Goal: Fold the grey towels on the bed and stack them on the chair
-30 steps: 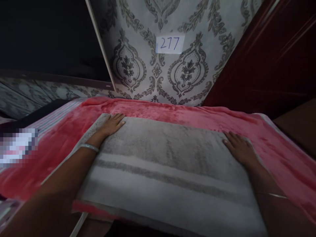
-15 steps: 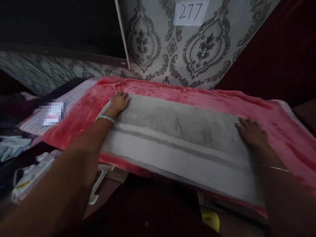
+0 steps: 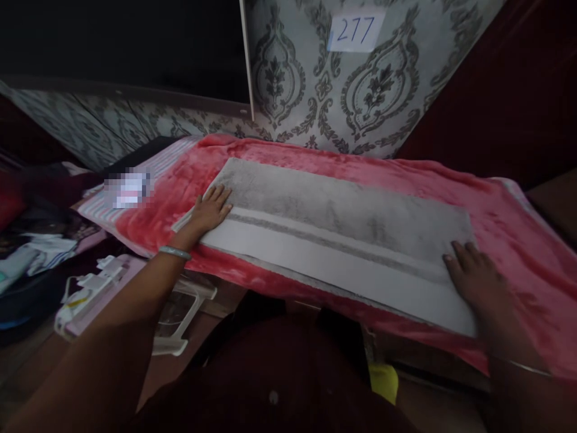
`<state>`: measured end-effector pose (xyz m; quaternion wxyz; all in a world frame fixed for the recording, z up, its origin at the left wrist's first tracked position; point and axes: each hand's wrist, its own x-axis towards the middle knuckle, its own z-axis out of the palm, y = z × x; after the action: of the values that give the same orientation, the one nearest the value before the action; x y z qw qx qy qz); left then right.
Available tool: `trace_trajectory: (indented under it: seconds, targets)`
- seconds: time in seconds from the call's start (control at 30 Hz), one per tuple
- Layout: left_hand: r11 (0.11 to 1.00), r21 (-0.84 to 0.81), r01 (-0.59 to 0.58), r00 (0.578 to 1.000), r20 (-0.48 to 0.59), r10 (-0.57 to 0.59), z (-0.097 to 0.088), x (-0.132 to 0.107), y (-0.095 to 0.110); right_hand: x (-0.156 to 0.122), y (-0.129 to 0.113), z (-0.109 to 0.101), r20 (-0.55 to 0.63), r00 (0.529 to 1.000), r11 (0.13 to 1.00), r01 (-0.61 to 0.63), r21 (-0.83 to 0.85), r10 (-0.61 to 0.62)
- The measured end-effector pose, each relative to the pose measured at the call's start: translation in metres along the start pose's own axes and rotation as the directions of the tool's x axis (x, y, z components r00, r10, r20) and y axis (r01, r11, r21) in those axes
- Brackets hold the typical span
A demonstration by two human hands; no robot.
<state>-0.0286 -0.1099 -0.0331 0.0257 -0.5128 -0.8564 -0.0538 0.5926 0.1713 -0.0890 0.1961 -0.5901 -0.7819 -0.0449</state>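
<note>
Head feed, from my end: two bare hands, one grey cloth, one red blanket. I have the grey cloth (image 3: 342,201) laid lengthwise on the red blanket (image 3: 392,171); one wide pale band and one thin dark stripe run along its near half.

Left hand (image 3: 211,207): open, palm down, fingers a little spread, resting on the cloth's left end. One bangle (image 3: 175,252) on that wrist. Right hand (image 3: 476,273): open, fingers slightly parted, lying over the cloth's right end; I read one thin band (image 3: 525,365) on the wrist. Hands well apart, neither clamped on anything.

Around them I count one black screen (image 3: 121,48) upper left, one paper (image 3: 357,31) marked 277 on the patterned wall, one yellow object (image 3: 383,382) below. One striped cloth (image 3: 174,155) lies left of the blanket's red, a pixelated patch over part of it.
</note>
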Motion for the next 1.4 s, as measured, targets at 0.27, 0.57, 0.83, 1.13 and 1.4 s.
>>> trace_trajectory:
  seconds: [0.27, 0.57, 0.83, 1.13, 1.4]
  targets:
    - [0.810, -0.395, -0.433, 0.887, -0.348, 0.304, -0.004, -0.054, 0.092, -0.037, -0.148, -0.026, -0.190, 0.947, 0.780, 0.320, 0.537, -0.257]
    - [0.715, -0.483, -0.506, 0.861, -0.229, 0.454, 0.019, -0.064, 0.133, -0.077, -0.259, 0.003, -0.128, 0.862, 0.546, 0.418, 0.726, -0.490]
    - [0.723, -0.505, -0.471, 0.877, -0.183, 0.444, 0.020, -0.061, 0.136, -0.076, -0.253, 0.001, -0.123, 0.854, 0.516, 0.414, 0.750, -0.506]
    - [0.507, -0.795, -0.332, 0.889, -0.084, 0.450, -0.021, -0.103, 0.101, -0.077, -0.253, 0.000, -0.115, 0.855, 0.527, 0.411, 0.743, -0.505]
    - [0.701, -0.713, 0.013, 0.944, 0.240, 0.227, -0.035, -0.195, 0.031, -0.078, -0.251, 0.002, -0.115, 0.847, 0.525, 0.422, 0.739, -0.519]
